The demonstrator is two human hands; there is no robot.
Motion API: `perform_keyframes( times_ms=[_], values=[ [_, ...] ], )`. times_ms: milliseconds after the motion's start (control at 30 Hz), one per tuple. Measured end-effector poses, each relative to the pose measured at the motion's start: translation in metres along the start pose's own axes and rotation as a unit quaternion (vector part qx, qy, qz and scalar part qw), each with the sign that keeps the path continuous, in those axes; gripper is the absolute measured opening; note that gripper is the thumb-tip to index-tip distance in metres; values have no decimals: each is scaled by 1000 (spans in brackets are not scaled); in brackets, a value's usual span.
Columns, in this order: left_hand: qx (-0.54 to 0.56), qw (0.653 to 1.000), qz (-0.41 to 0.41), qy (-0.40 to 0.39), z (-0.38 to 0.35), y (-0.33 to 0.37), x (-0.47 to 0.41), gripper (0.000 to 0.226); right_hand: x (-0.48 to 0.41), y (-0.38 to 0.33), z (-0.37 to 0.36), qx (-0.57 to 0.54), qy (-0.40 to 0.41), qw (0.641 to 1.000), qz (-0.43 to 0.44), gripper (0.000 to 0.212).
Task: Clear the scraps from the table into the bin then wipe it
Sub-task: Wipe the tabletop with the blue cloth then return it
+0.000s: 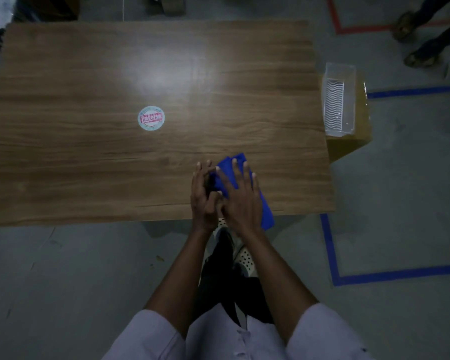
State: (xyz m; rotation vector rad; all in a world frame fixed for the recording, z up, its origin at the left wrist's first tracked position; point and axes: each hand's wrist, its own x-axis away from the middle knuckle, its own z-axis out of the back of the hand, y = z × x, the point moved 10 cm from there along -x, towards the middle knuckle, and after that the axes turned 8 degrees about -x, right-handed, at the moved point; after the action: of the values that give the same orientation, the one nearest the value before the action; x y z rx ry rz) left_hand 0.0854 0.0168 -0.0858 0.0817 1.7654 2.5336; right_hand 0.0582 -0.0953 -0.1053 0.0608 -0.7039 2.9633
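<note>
The blue cloth lies at the near edge of the wooden table, pressed flat under the right hand with fingers straight and spread, while the left hand, fingers extended, touches its left side; the clear bin stands off the table's right end.

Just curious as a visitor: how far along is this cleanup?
Clearing looks done: no loose scraps show on the table, only a round sticker. Wiping is in hand: the right hand presses a blue cloth at the near edge, left hand beside it. How much wiping remains is unclear.
</note>
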Motion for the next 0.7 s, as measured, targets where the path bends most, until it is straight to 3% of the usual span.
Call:
perform_keyframes(
  times_ms=[33, 167, 200, 267, 333, 367, 433, 500, 533, 600, 700],
  values=[
    [-6, 1000, -3, -4, 1, 2, -1, 62, -11, 17, 10, 2, 8, 1000, -2, 68],
    [-4, 1000, 20, -8, 10, -14, -4, 68, -46, 64, 44, -10, 85, 986, -141, 60],
    [0, 1000, 24, -5, 14, -18, -6, 68, -48, 48, 36, -18, 70, 991, -110, 61],
    [-7, 1000, 12, -4, 17, -19, -8, 66, -33, 5, 7, -37, -30, 998, 51, 70],
    [-17, 1000, -9, -9, 16, -19, -7, 64, -13, -2, 5, -102, -118, 973, 171, 72],
    [-6, 1000, -8, -17, 13, -20, -7, 64, -10, 10, 16, -158, -128, 963, 177, 69],
    [24, 999, 2, -30, 8, -21, -7, 67, -18, 59, 52, -218, -46, 971, 91, 62],
    [2, 1000, -4, -21, 8, -17, -6, 69, -35, 110, 81, -180, 53, 982, -30, 60],
    [-20, 1000, -16, -12, 9, -12, -6, 69, -48, 121, 84, -144, 66, 986, -57, 57],
    [-37, 999, -29, -6, 12, -4, -5, 70, -75, 107, 72, -95, 33, 995, -12, 56],
    [-47, 998, -27, -10, 15, -7, -4, 71, -80, 46, 34, -106, -72, 985, 117, 71]
  ],
)
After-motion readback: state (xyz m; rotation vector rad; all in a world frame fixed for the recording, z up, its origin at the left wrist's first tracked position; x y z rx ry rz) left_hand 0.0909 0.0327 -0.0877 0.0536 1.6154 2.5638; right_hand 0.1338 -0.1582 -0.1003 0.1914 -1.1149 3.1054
